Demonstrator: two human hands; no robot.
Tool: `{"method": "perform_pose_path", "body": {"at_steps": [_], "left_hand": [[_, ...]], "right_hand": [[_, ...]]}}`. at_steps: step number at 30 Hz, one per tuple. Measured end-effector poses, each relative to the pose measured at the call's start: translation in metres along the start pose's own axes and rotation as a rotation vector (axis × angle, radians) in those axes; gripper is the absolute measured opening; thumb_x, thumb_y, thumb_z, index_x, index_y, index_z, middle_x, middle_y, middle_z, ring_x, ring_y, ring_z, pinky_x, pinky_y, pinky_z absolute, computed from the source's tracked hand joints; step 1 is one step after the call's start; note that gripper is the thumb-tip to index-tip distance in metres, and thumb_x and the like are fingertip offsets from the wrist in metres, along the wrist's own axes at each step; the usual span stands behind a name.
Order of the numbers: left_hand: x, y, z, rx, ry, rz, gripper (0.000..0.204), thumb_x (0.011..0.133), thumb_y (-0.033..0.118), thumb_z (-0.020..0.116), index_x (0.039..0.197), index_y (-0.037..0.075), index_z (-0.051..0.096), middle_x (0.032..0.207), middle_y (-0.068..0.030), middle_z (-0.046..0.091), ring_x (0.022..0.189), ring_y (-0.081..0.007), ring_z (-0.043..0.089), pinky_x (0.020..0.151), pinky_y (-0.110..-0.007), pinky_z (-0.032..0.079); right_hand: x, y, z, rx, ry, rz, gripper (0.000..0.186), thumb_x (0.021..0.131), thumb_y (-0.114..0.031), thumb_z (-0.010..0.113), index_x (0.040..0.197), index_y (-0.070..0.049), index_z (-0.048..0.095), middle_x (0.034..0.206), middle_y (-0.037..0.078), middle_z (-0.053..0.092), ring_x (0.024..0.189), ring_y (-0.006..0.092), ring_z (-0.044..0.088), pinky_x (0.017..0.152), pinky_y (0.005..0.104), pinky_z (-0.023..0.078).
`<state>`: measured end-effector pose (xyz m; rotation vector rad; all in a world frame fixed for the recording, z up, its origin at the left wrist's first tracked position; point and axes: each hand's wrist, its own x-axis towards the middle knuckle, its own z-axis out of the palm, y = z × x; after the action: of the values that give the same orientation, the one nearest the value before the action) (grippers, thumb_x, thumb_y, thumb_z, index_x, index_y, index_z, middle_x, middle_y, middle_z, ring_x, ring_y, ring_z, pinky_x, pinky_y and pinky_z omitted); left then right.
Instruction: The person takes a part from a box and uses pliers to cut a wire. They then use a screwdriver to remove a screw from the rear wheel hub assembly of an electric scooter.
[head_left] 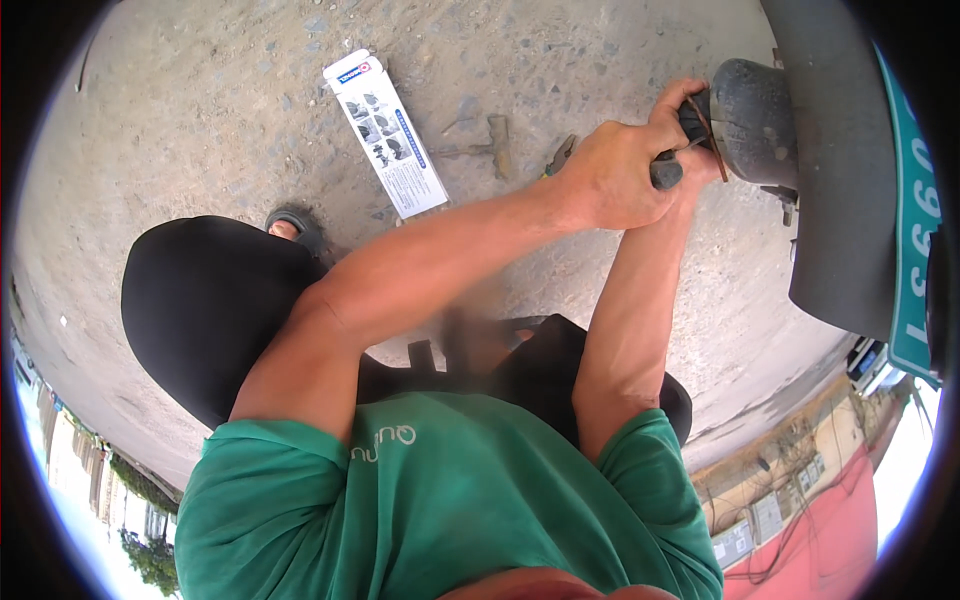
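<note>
My left hand (622,172) is closed around a tool whose dark, rounded handle end (665,174) sticks out of the fist; the rest is hidden by my fingers. Beyond it, my right hand (690,95) wraps around the narrow black end (693,120) of a dark grey, rounded cylindrical part (752,122). A thin brown band (717,150) loops between my hands and that part. The part joins a large dark grey curved vehicle panel (840,150). Much of the right hand lies behind the left one.
A long white printed box (388,135) lies on the dusty, stony ground. Nearer my left forearm are a dusty hammer-shaped tool (499,147) and a dark-jawed tool like pliers (562,153), partly hidden. A green plate (908,250) borders the panel at far right.
</note>
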<state>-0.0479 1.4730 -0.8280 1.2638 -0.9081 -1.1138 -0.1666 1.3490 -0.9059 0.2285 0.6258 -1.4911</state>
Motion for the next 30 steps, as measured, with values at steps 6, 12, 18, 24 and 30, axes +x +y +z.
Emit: {"method": "perform_pose_path", "body": {"at_steps": [6,12,18,24,30], "left_hand": [[0.013,-0.007,-0.023,0.414,-0.255,0.277,0.022,0.068,0.009,0.071,0.084,0.010,0.056,0.077,-0.0096,0.067,0.068,-0.0344,0.068,0.058,-0.043,0.054],[0.012,-0.004,-0.018,0.298,-0.212,0.200,0.024,0.073,0.009,0.072,0.096,0.006,0.064,0.081,-0.0109,0.070,0.066,-0.0295,0.069,0.058,-0.041,0.054],[0.007,0.027,0.008,-0.439,0.098,-0.427,0.009,0.087,0.008,0.064,0.083,0.000,0.064,0.069,-0.0094,0.064,0.059,-0.0212,0.064,0.054,-0.038,0.049],[0.016,0.053,0.005,-1.052,0.265,-0.967,0.015,0.086,0.008,0.060,0.075,0.009,0.051,0.062,-0.0006,0.039,0.050,-0.0118,0.030,0.046,-0.034,0.024],[0.010,0.047,0.009,-1.120,0.273,-0.936,0.008,0.087,0.008,0.059,0.079,0.007,0.057,0.063,-0.0012,0.044,0.048,-0.0133,0.034,0.045,-0.035,0.028]], "right_hand": [[-0.023,0.013,0.029,0.082,0.135,0.019,0.026,0.079,-0.018,0.080,0.091,0.000,0.066,0.088,0.009,0.070,0.085,0.0242,0.065,0.080,0.0427,0.056],[-0.025,0.016,0.027,0.133,0.053,0.023,0.032,0.079,-0.023,0.082,0.094,0.000,0.067,0.090,0.007,0.070,0.084,0.0227,0.065,0.079,0.0412,0.056],[-0.027,0.011,0.037,0.026,0.021,0.038,0.030,0.079,-0.015,0.085,0.099,-0.003,0.066,0.097,0.005,0.069,0.092,0.0212,0.064,0.088,0.0419,0.056],[-0.038,0.020,0.044,0.169,0.123,0.142,0.029,0.080,-0.013,0.083,0.099,-0.001,0.066,0.098,0.006,0.069,0.095,0.0235,0.063,0.084,0.0411,0.057],[-0.040,0.020,0.037,0.106,0.089,0.061,0.031,0.080,-0.011,0.082,0.101,0.002,0.064,0.099,0.008,0.068,0.096,0.0240,0.062,0.085,0.0392,0.058]]}}
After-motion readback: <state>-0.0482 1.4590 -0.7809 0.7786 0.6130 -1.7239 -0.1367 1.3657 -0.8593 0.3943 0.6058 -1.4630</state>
